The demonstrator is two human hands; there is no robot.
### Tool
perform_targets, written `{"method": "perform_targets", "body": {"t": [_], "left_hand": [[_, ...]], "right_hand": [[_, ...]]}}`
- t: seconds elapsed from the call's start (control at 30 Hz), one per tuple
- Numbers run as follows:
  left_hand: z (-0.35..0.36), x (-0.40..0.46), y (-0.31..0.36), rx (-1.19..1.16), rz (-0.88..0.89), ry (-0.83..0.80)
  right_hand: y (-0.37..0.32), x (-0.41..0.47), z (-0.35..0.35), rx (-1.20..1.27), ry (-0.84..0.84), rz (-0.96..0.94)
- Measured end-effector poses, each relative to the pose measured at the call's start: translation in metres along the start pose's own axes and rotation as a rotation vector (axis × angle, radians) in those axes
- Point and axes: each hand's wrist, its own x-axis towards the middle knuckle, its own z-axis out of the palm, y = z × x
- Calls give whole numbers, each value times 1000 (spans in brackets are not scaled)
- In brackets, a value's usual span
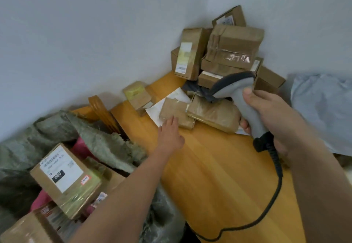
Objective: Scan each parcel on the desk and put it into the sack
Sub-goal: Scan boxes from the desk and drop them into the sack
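Observation:
My right hand (270, 117) grips a grey handheld scanner (239, 94) by its handle, its head aimed at the parcels. My left hand (170, 132) reaches across the wooden desk (219, 166) with straight fingers, its fingertips touching a small brown parcel (176, 112) that lies on a white envelope (178, 95). A flat tape-wrapped parcel (211, 115) lies just right of it. Several brown boxes are piled (224, 52) in the far corner. The green woven sack (99, 138) gapes open at the left, holding a labelled box (66, 178) and other parcels.
The scanner's black coiled cable (274, 195) trails over the desk's near right part. A small box (137, 96) sits at the desk's far left edge beside a wooden chair back (101, 109). A pale blue plastic bag (323, 109) lies at the right. White walls close the corner.

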Motion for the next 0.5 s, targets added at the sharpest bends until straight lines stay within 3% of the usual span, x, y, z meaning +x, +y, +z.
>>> {"method": "perform_targets", "body": {"t": [0.27, 0.5], "left_hand": [[15, 75, 7, 407, 43, 45], [13, 93, -9, 588, 27, -122]], "right_hand": [[42, 53, -39, -1, 13, 62], [59, 83, -40, 11, -10, 122]]}}
